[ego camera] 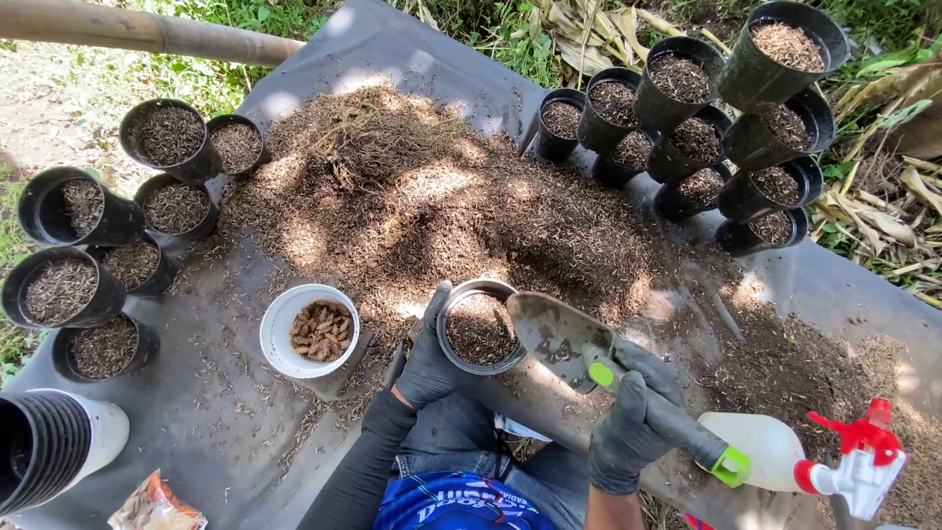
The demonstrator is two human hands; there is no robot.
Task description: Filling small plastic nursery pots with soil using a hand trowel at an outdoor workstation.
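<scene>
My left hand, in a dark glove, grips the side of a small black pot partly filled with brown husk mix. My right hand, also gloved, holds a trowel by its grey and green handle, its metal blade resting against the pot's right rim with a few crumbs on it. Both sit at the near edge of a big heap of husk mix spread on a black sheet.
Filled black pots stand in clusters at left and back right. A white bowl of brown lumps sits left of my hand. A stack of empty pots, a white spray bottle with red trigger, a bamboo pole.
</scene>
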